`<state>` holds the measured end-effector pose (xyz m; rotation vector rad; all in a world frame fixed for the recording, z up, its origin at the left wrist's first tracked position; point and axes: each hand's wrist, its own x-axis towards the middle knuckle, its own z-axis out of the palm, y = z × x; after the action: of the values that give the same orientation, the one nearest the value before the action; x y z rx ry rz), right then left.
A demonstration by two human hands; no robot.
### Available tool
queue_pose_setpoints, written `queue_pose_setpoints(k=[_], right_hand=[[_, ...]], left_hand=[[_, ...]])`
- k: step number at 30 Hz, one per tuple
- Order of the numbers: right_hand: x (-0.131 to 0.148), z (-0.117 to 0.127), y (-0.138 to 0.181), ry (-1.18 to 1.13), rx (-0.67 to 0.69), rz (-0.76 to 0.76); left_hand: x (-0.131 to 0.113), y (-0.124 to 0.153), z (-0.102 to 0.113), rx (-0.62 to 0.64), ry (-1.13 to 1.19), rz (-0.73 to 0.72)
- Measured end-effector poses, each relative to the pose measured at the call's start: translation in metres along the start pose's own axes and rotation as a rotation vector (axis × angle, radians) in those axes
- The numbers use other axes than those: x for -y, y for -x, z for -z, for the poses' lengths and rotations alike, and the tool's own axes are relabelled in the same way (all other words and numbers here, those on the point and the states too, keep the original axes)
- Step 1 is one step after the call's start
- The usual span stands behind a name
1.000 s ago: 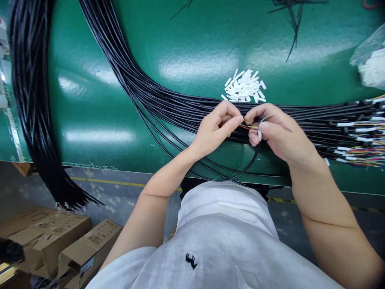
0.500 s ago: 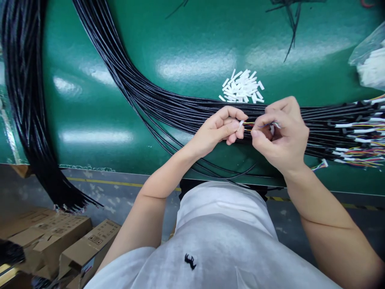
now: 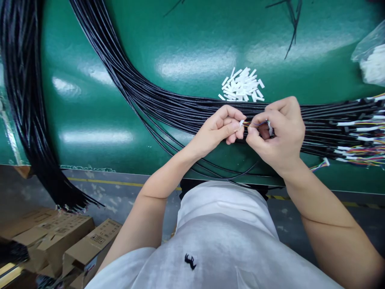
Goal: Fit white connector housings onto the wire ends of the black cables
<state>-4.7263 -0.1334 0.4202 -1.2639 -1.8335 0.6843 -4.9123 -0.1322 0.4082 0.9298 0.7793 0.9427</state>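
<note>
Between the thumb and fingertips of my left hand (image 3: 221, 130) is a small white sleeve (image 3: 241, 123). Thin coloured wires (image 3: 247, 124) run from it to my right hand (image 3: 278, 134), whose thumb and forefinger pinch them close by. A small whitish end piece (image 3: 270, 128) shows inside the curl of my right fingers, too small to name surely. Both hands hover over a thick bundle of black cables (image 3: 180, 108) lying across the green table (image 3: 192, 48). Just beyond my hands lies a pile of short white tubes (image 3: 243, 85).
At the right, several cable ends (image 3: 361, 138) show white sleeves and coloured wires. A clear bag of white pieces (image 3: 373, 64) sits at the right edge. Another black cable bundle (image 3: 25, 88) hangs over the table's left front edge, above cardboard boxes (image 3: 60, 241) on the floor.
My right hand has moved slightly left, closer to my left hand, so less of the coloured wires shows between them. My left hand stays nearly still with the white sleeve.
</note>
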Motion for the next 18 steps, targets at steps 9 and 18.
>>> queue_pose_setpoints(k=[9, 18], right_hand=[[0.0025, -0.0003, -0.0012, 0.102, -0.037, 0.049], [0.0028, -0.0004, 0.0021, -0.034, 0.003, -0.029]], left_hand=[[-0.0024, 0.0006, -0.0015, 0.004, -0.026, 0.016], [-0.0007, 0.0012, 0.0007, 0.045, -0.036, 0.006]])
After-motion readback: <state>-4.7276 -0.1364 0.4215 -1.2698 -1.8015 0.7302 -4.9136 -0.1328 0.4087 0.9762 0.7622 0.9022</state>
